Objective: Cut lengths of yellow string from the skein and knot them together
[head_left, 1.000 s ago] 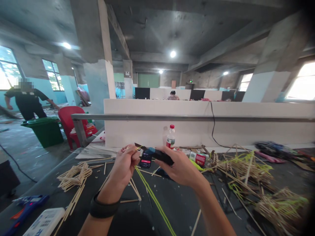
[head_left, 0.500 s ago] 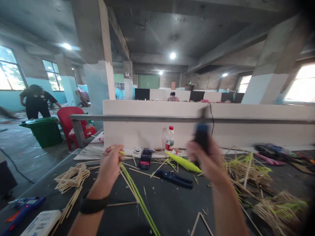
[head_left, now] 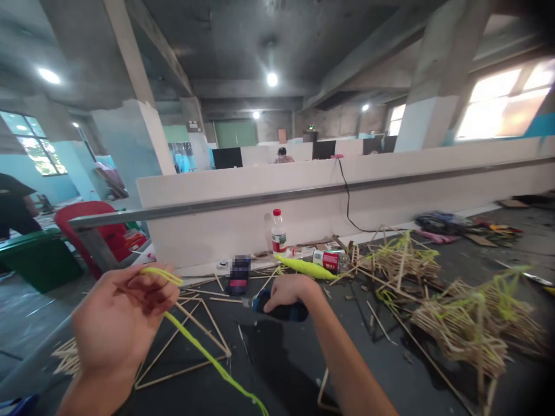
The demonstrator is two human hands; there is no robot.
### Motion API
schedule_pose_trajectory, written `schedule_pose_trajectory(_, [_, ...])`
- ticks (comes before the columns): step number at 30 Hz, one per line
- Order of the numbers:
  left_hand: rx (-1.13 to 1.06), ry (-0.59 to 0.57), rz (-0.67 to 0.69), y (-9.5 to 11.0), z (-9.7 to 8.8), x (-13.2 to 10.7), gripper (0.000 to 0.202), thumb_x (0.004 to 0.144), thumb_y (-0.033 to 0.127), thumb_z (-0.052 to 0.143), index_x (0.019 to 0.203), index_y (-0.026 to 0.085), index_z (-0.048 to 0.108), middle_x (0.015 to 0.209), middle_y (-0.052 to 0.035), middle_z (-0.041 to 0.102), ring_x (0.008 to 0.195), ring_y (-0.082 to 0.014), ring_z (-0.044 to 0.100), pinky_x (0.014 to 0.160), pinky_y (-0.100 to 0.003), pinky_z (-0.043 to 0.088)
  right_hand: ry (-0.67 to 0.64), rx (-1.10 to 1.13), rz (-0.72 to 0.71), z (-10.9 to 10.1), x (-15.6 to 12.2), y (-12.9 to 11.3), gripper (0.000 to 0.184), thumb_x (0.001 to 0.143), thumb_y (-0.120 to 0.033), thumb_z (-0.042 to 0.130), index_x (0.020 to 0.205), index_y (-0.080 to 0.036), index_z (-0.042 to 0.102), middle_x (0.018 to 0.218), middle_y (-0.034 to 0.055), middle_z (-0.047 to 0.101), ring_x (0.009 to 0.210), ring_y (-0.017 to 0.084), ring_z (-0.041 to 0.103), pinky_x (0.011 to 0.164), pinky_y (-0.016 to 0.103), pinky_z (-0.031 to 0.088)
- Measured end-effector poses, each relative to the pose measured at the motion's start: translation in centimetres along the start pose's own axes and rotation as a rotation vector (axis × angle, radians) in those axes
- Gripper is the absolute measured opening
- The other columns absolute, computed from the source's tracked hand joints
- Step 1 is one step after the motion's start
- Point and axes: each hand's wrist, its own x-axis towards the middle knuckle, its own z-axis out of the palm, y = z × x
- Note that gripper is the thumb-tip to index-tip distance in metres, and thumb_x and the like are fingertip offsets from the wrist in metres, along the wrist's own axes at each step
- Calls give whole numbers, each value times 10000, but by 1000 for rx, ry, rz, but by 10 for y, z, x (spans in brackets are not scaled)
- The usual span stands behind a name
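My left hand [head_left: 124, 318] is raised at the left, palm partly towards me. Its curled fingers hold a yellow-green string [head_left: 203, 351], which loops over them and trails down to the table's front. Under and beside that hand stands a frame of thin wooden sticks [head_left: 182, 370] joined into triangles. Low over the middle of the table, my right hand [head_left: 286, 290] is closed round a dark hand tool with blue parts [head_left: 292, 312]. Its fingers hide much of the tool, so its kind is unclear. A bright yellow-green bundle [head_left: 306, 267] lies just beyond.
A red-capped bottle [head_left: 278, 234] stands by the white partition [head_left: 217, 231], with a red-labelled bottle [head_left: 326, 260] on its side nearby. Piles of sticks and string [head_left: 463, 329] cover the right side. At left are a red chair [head_left: 82, 222], a green bin [head_left: 37, 266] and a person [head_left: 15, 202].
My right hand has lowered the tool from upright in the air to the tabletop. My left hand has come nearer to me with the string. The view has turned right.
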Motion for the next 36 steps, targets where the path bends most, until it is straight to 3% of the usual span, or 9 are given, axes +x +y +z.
schedule_pose_trajectory(4, [95,-67,-106,4,-2,-1,230,672,225,647,560,177,452,588,34,353,488,-97,364,368,-204,350,-162,-8,94,26,38,-6,253,541,-350,859,537,-174,677,574,48,654,550,234,652,513,344,518])
schedule_pose_trajectory(8, [149,-173,-203,4,-3,2,253,685,244,692,583,172,471,584,43,390,453,-66,311,362,-173,322,-53,-24,86,16,23,-10,181,650,-344,795,637,-174,737,621,62,686,634,251,670,586,359,532])
schedule_pose_trajectory(11, [191,-274,-263,0,-7,5,285,703,307,721,600,168,494,583,42,420,444,-53,279,363,-166,307,172,77,-104,-1,-9,-28,334,877,-504,598,1000,-245,769,876,44,743,831,217,677,703,313,526])
schedule_pose_trajectory(13, [234,-345,-303,-4,-10,6,283,729,343,711,627,163,518,590,41,425,451,-51,276,371,-164,302,381,356,-426,-6,-32,-47,462,971,-555,448,1220,-247,685,1005,69,733,861,200,669,683,298,516])
schedule_pose_trajectory(16, [296,-420,-349,-10,-12,7,288,775,387,669,662,157,537,590,48,389,463,-53,269,382,-160,286,431,523,-642,-1,-58,-75,504,1006,-567,386,1349,-257,585,1056,74,715,894,190,662,706,301,510])
schedule_pose_trajectory(20, [350,-449,-357,-13,-11,5,288,793,403,644,686,161,531,607,49,375,477,-55,269,393,-162,247,467,415,-715,10,-71,-94,425,1022,-517,391,1230,-246,644,1076,66,701,918,190,637,759,317,477])
schedule_pose_trajectory(23, [367,-440,-352,-14,-11,6,308,787,416,642,669,166,506,607,52,358,481,-56,261,397,-167,212,455,374,-723,13,-69,-97,373,1040,-458,376,1084,-216,657,860,25,681,760,155,599,691,295,440])
schedule_pose_trajectory(28, [433,-447,-352,-14,-12,7,340,772,466,644,678,163,523,607,47,371,495,-61,257,407,-173,169,289,485,-769,15,-60,-96,455,1055,-461,333,837,-186,623,697,-17,598,580,95,516,619,254,412])
schedule_pose_trajectory(36, [472,-478,-337,-11,-11,6,364,779,484,627,661,174,476,596,50,360,505,-67,247,438,-188,163,142,694,-781,22,-49,-97,491,1037,-533,345,780,-175,562,717,-1,600,541,71,534,467,190,390])
